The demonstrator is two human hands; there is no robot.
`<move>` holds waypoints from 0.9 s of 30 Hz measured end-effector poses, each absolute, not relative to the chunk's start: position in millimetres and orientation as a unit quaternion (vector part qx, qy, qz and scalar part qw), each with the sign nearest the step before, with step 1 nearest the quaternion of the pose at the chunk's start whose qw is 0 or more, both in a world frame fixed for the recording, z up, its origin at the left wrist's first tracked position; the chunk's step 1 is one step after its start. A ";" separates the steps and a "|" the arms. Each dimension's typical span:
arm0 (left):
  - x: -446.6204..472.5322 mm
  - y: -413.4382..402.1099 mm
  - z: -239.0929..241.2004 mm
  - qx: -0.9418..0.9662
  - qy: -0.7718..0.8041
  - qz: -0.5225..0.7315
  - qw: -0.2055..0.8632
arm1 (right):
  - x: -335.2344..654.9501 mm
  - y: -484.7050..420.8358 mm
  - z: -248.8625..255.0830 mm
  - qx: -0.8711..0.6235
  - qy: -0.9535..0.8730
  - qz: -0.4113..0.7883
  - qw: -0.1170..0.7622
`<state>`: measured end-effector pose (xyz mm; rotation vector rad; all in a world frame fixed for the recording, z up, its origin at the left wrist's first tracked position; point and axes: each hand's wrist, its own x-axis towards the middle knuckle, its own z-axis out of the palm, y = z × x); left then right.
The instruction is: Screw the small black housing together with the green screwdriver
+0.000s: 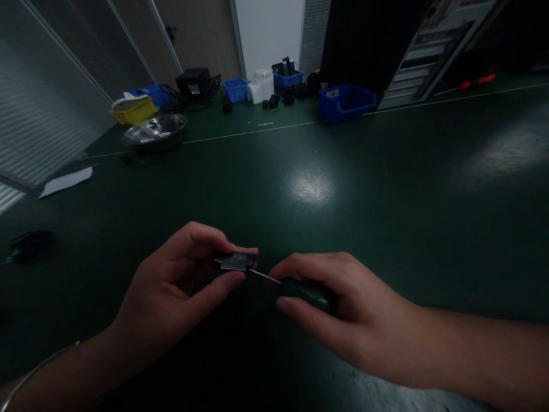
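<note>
Between the thumb and fingers of my left hand (180,286) is a small dark part with a flat grey face (235,262). My right hand (334,303) is wrapped round the dark handle of a screwdriver (306,293). Its thin metal shaft points left, and the tip meets the right end of the small part. Whether the tip sits in a screw or a slot is too small to tell. Both hands are held above the green table surface (240,189), near its front.
Along the back stand a metal bowl (171,135), a yellow bin (136,113), a black box (194,84), a white device (261,88) and blue bins, one at the right (347,109). A white paper (66,182) and a dark object (29,246) lie at left.
</note>
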<state>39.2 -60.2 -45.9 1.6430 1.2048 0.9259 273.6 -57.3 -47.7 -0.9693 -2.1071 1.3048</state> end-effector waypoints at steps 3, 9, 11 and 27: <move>40.4 -62.5 -46.1 0.670 0.493 0.379 0.406 | 273.9 -57.1 -47.7 -0.356 -0.772 0.469 0.239; 40.9 -63.4 -42.3 0.662 0.494 0.383 0.414 | 274.9 -54.3 -48.5 -0.342 -0.779 0.474 0.226; 40.8 -61.4 -40.4 0.642 0.492 0.380 0.448 | 275.5 -54.5 -48.2 -0.342 -0.779 0.476 0.225; 35.5 -48.4 -42.4 0.492 0.432 0.337 0.677 | 277.2 -54.4 -48.3 -0.312 -0.787 0.473 0.244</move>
